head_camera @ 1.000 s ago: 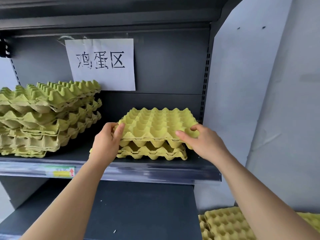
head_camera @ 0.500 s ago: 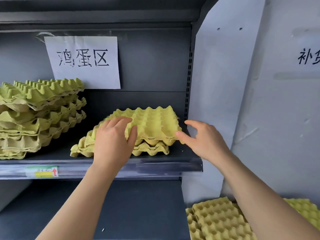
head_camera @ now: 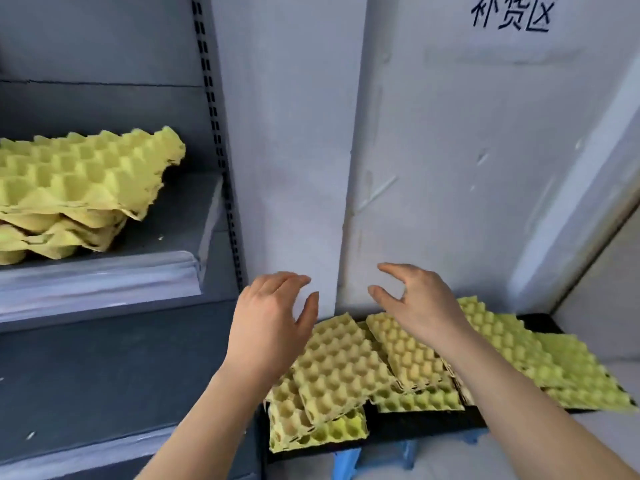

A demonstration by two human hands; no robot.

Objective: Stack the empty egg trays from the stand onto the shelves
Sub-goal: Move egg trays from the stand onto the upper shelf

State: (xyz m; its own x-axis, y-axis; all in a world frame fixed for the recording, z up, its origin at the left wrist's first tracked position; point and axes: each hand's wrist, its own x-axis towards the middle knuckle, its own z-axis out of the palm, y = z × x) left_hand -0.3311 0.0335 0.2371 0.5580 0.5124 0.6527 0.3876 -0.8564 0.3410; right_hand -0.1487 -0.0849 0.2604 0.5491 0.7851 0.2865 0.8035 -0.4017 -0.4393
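Two bare hands hover empty above the stand: the left hand [head_camera: 270,327] and the right hand [head_camera: 419,303] each have fingers spread and gently curved, thumb held apart, gripping nothing. I read that as shaping up to take a tray by two opposite edges. The egg trays [head_camera: 343,368] waiting to be moved lie at five o'clock in the view, overlapping and askew on the black-topped stand [head_camera: 426,422] with blue legs, so one will probably need lifting free of its neighbours. At nine o'clock a stack of trays [head_camera: 76,181] sits on the grey shelf [head_camera: 104,275], nested cup into cup, likely to save room. At one o'clock, handwriting [head_camera: 510,12] on the white wall [head_camera: 433,150] reads 补货区, its top cut off by the frame edge.
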